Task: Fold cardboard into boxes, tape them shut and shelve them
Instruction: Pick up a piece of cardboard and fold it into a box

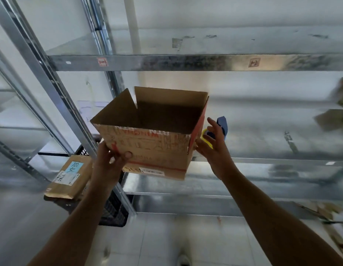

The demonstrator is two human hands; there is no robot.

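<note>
Cardboard box (151,148) is hovering before the metal shelf (262,159), top flaps standing open and untaped, left grip (109,160) clutching its lower left corner, right grip (213,146) spreading empty-fingered beside its right wall, so closing, taping and shelving are apparently waiting.

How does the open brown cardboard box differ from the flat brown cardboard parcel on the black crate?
The open brown cardboard box is open-topped, gripped by the left hand; the flat brown cardboard parcel is closed. The box is held up; the parcel lies on the black crate. The box bears red print; the parcel a light blue label. Both are brown cardboard.
</note>
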